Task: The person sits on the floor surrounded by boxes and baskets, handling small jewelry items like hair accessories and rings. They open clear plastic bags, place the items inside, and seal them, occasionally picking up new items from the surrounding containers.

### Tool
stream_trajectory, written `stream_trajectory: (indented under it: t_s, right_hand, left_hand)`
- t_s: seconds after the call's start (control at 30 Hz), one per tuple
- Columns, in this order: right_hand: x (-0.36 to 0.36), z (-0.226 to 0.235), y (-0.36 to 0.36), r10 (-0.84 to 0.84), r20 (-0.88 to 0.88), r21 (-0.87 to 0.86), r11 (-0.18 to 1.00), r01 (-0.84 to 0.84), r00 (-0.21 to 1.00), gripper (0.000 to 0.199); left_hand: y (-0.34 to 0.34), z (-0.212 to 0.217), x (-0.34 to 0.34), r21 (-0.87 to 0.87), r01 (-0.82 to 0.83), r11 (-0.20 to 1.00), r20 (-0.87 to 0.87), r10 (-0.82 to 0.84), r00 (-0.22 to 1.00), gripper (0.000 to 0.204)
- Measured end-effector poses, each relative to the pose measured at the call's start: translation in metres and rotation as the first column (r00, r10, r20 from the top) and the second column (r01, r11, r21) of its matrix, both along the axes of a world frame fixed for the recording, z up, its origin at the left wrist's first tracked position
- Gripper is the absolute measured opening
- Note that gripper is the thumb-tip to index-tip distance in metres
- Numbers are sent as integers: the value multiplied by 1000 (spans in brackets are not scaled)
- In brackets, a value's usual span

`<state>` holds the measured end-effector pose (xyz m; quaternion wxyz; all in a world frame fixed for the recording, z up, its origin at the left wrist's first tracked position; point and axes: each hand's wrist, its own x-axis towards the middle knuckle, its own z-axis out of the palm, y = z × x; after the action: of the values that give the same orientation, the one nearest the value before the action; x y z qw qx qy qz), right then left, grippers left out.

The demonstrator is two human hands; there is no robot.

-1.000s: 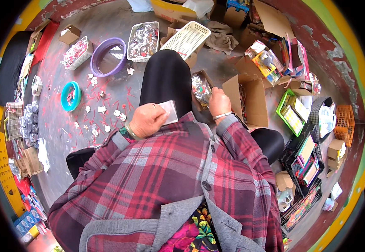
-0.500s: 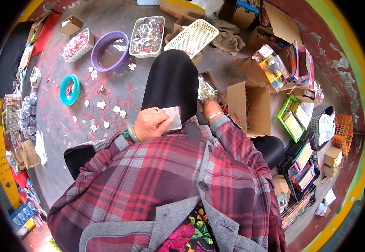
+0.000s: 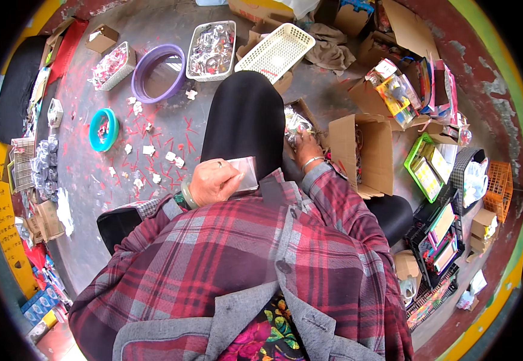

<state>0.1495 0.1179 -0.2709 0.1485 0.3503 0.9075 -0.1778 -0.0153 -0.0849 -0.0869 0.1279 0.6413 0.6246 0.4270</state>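
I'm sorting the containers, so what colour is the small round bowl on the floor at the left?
The small round bowl is teal, seen best in the head view.

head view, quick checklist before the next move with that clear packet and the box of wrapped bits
1. Left hand has the clear packet on the lap: ok, fingers lie over its edge.
2. Right hand is at the small box of wrapped pieces: ok, it reaches in.
3. Right hand has a piece pinched: cannot tell, fingers are hidden among wrappers.
4. Packet mouth is open: cannot tell, too small to see.
5. Box is steady: ok, it sits between the knee and the big carton.
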Motion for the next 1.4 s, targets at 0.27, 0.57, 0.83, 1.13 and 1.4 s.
stream_trajectory:
  t_s: [0.27, 0.57, 0.83, 1.13, 1.4]
  right_hand:
    - [-29, 3, 20, -26, 48, -86, 996, 30, 998, 46]
    - [-41, -51, 36, -12, 203, -217, 974, 57, 979, 41]
    - [-37, 3, 18, -66, -82, 5, 998, 66, 994, 36]
    - [-45, -21, 17, 111, 282, -189, 980, -59, 953, 50]
    - [-36, -81, 24, 234, 233, -227, 957, -181, 944, 42]
  left_hand:
    - [0, 0, 0, -25, -15, 1000, 2, 15, 1000, 10]
    - [-2, 0, -4, -58, -24, 998, 19, 25, 1000, 10]
    - [-1, 2, -3, -35, -46, 998, 28, 47, 998, 9]
    - [-2, -4, -8, -13, -42, 999, 23, 43, 999, 11]
    - [-1, -2, -8, -15, -57, 998, 24, 58, 998, 12]
